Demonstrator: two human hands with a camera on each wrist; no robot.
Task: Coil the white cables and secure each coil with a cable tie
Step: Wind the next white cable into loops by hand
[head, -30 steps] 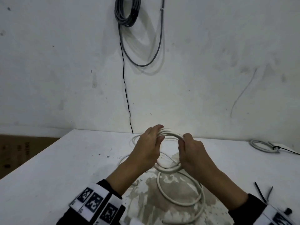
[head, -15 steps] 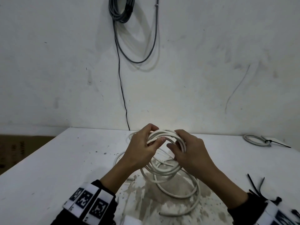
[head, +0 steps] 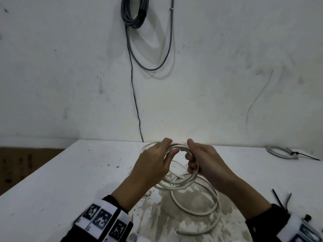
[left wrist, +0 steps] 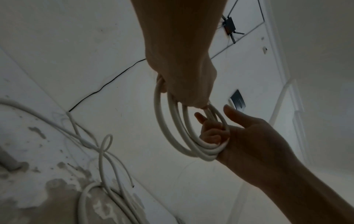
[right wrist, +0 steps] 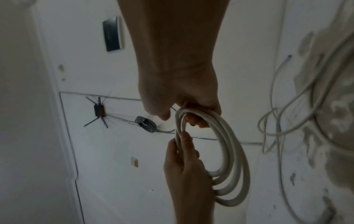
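A white cable coil of several loops hangs above the table between both hands. My left hand pinches the strands at the coil's top left between thumb and fingers. My right hand has its fingers curled through the coil's right side, thumb on top. In the left wrist view the right hand grips the coil from the right. In the right wrist view the left hand pinches the coil near its top. The cable's remaining length lies in loose loops on the table.
Black cable ties lie near the table's right front. A tied grey-white coil rests at the back right. The table top is white, with a worn patch under the loops. Grey cables hang on the wall behind.
The right hand's fingers have curled through the coil's right side and the left hand has shifted its pinch along the top. The coil has turned a little between the hands.
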